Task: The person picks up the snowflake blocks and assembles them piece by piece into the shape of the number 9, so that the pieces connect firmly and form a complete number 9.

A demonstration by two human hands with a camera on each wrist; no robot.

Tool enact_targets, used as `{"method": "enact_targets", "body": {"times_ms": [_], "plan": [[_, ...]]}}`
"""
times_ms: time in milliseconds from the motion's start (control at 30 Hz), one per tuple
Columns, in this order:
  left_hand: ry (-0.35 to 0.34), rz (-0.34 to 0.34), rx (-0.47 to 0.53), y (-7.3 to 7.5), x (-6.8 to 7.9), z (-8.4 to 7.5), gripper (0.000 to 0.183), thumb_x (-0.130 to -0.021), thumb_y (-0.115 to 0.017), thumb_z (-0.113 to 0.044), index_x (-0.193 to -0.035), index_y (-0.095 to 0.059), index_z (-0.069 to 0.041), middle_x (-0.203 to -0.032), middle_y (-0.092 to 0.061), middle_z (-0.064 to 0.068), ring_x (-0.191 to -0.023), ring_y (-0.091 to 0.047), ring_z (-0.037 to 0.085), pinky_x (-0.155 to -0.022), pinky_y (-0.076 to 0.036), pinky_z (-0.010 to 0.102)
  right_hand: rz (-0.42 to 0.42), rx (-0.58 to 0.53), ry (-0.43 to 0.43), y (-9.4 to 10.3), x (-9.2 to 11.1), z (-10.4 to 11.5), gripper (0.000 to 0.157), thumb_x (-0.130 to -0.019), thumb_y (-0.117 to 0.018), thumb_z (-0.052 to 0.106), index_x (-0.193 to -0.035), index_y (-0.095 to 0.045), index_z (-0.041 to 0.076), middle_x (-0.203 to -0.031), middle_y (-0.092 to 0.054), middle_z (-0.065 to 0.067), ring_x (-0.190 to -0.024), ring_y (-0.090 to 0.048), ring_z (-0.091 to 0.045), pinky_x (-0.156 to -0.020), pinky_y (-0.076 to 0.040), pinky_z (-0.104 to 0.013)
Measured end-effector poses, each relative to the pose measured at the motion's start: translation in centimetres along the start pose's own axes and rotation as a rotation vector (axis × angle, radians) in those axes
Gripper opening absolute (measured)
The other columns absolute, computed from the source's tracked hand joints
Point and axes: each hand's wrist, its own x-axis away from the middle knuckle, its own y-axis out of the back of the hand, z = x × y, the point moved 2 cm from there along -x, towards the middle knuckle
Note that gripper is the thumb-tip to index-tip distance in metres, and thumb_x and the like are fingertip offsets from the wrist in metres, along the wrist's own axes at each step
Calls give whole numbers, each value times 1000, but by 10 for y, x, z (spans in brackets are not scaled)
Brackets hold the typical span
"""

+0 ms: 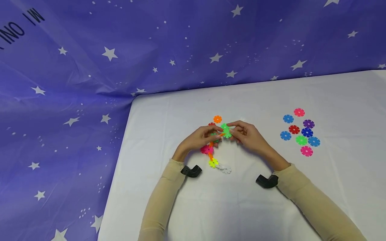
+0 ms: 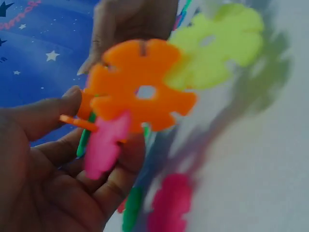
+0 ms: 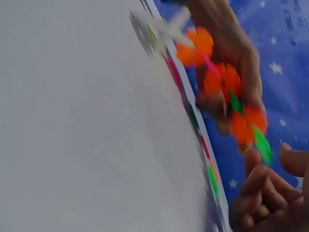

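My left hand (image 1: 201, 136) holds a chain of plastic notched discs, pinching it near an orange disc (image 3: 248, 124) at its far end. Slotted into that disc, a light green disc (image 3: 262, 145) stands edge-on in the right wrist view. My right hand (image 1: 248, 135) is right beside it, fingers loosely bent, with a gap between thumb and green disc. Farther along, the chain carries an orange disc (image 2: 120, 101), a pink disc (image 2: 106, 150) and a yellow disc (image 1: 213, 163), ending in whitish clear discs (image 1: 226, 170). The left fingers partly hide the chain.
Loose discs lie on the white-covered table (image 1: 211, 207): an orange disc (image 1: 217, 119) beyond the left hand, and several on the right, among them a purple disc (image 1: 308, 124) and a dark red disc (image 1: 294, 129). A blue starry curtain (image 1: 169, 43) hangs behind and left.
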Motion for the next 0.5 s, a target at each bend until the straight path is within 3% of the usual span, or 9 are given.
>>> {"method": "enact_targets", "body": {"times_ms": [133, 267, 500], "plan": [[-26, -24, -161, 3, 3, -6, 39, -99, -59, -18, -136, -53, -10, -111, -63, 10, -78, -67, 17, -82, -51, 25, -97, 224, 65, 14, -3, -6, 28, -94, -66, 10, -120, -64, 4, -78, -63, -7, -62, -49, -15, -57, -39, -22], [-35, -66, -362, 5, 5, -8, 49, -97, -62, -20, -144, -48, -18, -113, -61, 4, -75, -51, 14, -74, -43, 25, -117, 417, 99, 17, -7, -10, 30, -88, -73, 11, -117, -67, 5, -80, -58, -3, -72, -46, -15, -65, -36, -27], [-133, -66, -445, 3, 5, -11, 55, -93, -66, -13, -145, -48, -16, -107, -62, 5, -89, -54, 15, -83, -45, 27, -182, 612, 92, 21, -10, -12, 40, -86, -75, 15, -123, -67, 5, -83, -52, -8, -80, -43, -23, -67, -32, -34]]}}
